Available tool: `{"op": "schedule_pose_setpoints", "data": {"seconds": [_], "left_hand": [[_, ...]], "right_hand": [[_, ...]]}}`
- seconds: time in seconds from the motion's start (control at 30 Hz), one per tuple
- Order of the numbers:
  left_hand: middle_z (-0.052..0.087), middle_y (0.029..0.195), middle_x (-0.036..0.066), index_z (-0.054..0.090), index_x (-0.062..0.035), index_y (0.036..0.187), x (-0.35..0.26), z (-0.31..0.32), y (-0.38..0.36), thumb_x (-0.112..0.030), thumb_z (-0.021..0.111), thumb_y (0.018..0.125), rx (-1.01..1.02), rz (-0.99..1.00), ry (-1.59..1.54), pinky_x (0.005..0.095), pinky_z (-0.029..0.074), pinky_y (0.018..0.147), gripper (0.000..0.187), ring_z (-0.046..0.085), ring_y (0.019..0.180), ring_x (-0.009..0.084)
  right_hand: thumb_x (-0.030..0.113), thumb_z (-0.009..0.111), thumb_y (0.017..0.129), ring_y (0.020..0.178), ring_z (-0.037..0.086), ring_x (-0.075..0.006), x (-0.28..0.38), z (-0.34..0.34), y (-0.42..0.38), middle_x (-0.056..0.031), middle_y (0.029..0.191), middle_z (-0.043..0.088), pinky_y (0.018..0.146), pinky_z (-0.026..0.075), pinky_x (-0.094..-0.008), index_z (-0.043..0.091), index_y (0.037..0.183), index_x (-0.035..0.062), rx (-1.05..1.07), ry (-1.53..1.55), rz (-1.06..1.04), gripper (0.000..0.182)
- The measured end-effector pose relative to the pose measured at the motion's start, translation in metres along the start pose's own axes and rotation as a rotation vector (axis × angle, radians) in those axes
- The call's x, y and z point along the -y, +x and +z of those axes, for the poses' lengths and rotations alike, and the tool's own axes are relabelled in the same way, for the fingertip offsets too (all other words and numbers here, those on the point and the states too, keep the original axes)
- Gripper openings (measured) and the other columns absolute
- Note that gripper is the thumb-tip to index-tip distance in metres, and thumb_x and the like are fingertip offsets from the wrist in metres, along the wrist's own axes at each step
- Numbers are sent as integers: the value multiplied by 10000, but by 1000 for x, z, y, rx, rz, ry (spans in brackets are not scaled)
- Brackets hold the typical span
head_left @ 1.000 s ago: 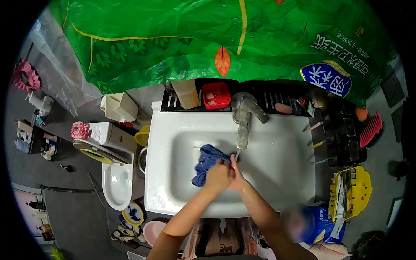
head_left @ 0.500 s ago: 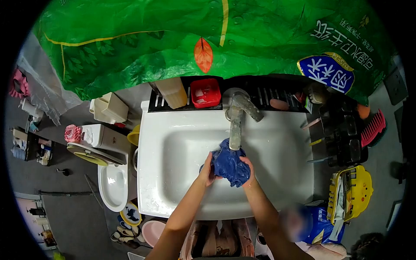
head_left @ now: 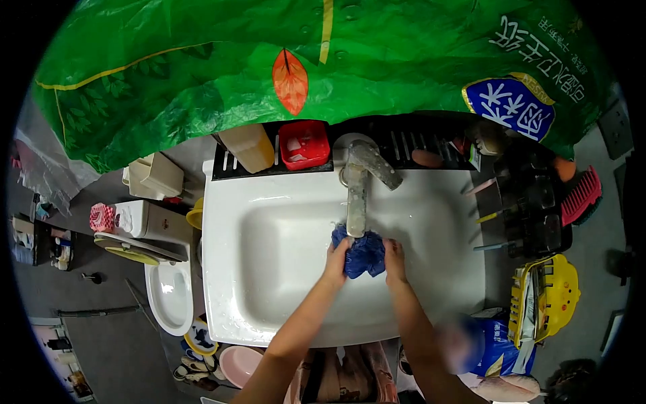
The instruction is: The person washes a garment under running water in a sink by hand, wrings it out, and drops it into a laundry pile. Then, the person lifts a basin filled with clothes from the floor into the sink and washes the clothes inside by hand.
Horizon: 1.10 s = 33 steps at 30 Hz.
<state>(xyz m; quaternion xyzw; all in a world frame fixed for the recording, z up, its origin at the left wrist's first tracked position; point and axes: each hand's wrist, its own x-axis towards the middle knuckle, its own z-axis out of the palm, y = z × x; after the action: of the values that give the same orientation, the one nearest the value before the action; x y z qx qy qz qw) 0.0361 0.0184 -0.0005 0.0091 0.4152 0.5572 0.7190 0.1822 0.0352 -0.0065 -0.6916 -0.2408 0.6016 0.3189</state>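
A wet, crumpled dark blue cloth (head_left: 365,256) is bunched under the spout of the grey metal faucet (head_left: 357,202), over the basin of the white sink (head_left: 269,296). My left hand (head_left: 338,261) grips its left side, fingers curled into the folds. On the opposite side, my right hand (head_left: 394,260) closes on the cloth's right edge. The spout's tip overlaps the top of the cloth, and part of the fingers is hidden behind the fabric.
Behind the sink stand a red soap box (head_left: 305,145) and a bottle of yellowish liquid (head_left: 249,148). A black holder with toothbrushes (head_left: 521,202) is at the right, above a yellow basket (head_left: 555,296). A green plastic package (head_left: 202,87) spans the top. A toilet (head_left: 169,296) is at left.
Both hands have drawn the blue cloth slightly upward, closer beneath the spout, and it is bunched smaller. The whole view has shifted a little.
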Motion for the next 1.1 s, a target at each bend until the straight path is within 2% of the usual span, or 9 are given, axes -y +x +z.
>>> {"op": "schedule_pose_setpoints", "data": {"seconds": [0.13, 0.23, 0.33, 0.43, 0.57, 0.67, 0.83, 1.0, 1.1], "left_hand": [[566, 928, 75, 476, -25, 1051, 13, 19, -34, -201, 626, 782, -162, 284, 184, 264, 452, 719, 354, 550, 797, 140], [573, 832, 64, 552, 24, 931, 30, 2, -52, -204, 613, 796, -151, 448, 687, 231, 430, 682, 272, 516, 752, 107], [573, 816, 62, 547, 30, 921, 16, -4, -48, -196, 604, 801, -283, 509, 402, 231, 433, 677, 263, 512, 719, 103], [561, 860, 76, 497, -5, 1000, 5, -8, -24, -183, 596, 791, -406, 348, 50, 266, 456, 702, 293, 543, 762, 146], [509, 987, 89, 526, -42, 958, -13, -19, -25, -97, 600, 740, 106, -19, -322, 306, 435, 804, 237, 514, 902, 180], [514, 957, 56, 527, -46, 937, -9, -28, -12, -31, 583, 712, 119, 79, -20, 300, 437, 781, 233, 513, 888, 170], [490, 843, 122, 509, -65, 725, -5, 0, -23, -95, 707, 576, -28, 1212, 1072, 370, 407, 701, 249, 490, 790, 296], [452, 745, 108, 469, -71, 676, 14, 1, -29, -100, 724, 560, 122, 1472, 1119, 353, 390, 599, 281, 466, 686, 288], [442, 688, 108, 456, -60, 660, 20, 0, -29, -82, 699, 601, -29, 1337, 959, 326, 380, 538, 250, 457, 606, 270]], "right_hand": [[417, 437, 828, 925, 544, -221, 14, 28, -40, -80, 997, 573, 821, 437, -376, 512, 1075, 30, 389, 496, 446, 465], [229, 397, 859, 862, 582, -217, -13, 37, -9, -90, 996, 572, 773, 483, -355, 511, 1041, 16, 623, 644, 390, 303], [130, 403, 833, 808, 595, -194, -34, 50, -11, -91, 951, 583, 725, 498, -319, 520, 1006, -12, 235, 414, 20, 253], [100, 380, 825, 806, 597, -184, -5, 57, -46, -83, 894, 596, 703, 498, -294, 539, 972, -3, 131, 456, 104, 240], [165, 382, 836, 806, 599, -180, -23, 42, -22, -76, 888, 602, 728, 493, -300, 555, 943, 27, 402, 587, 199, 246], [218, 390, 840, 795, 601, -168, -6, 34, -19, -66, 881, 606, 739, 489, -297, 558, 927, 39, 485, 545, 338, 261], [625, 372, 788, 831, 592, -210, 13, 38, -33, -117, 957, 578, 756, 482, -361, 521, 1020, 39, 680, 678, 510, 647], [587, 420, 796, 747, 582, -200, -8, 48, 5, -91, 898, 581, 645, 489, -307, 524, 995, 41, 929, 769, 377, 590], [456, 575, 777, 679, 548, -186, -9, 61, -3, -60, 789, 551, 589, 473, -302, 524, 932, 53, 614, 757, 251, 435]]}}
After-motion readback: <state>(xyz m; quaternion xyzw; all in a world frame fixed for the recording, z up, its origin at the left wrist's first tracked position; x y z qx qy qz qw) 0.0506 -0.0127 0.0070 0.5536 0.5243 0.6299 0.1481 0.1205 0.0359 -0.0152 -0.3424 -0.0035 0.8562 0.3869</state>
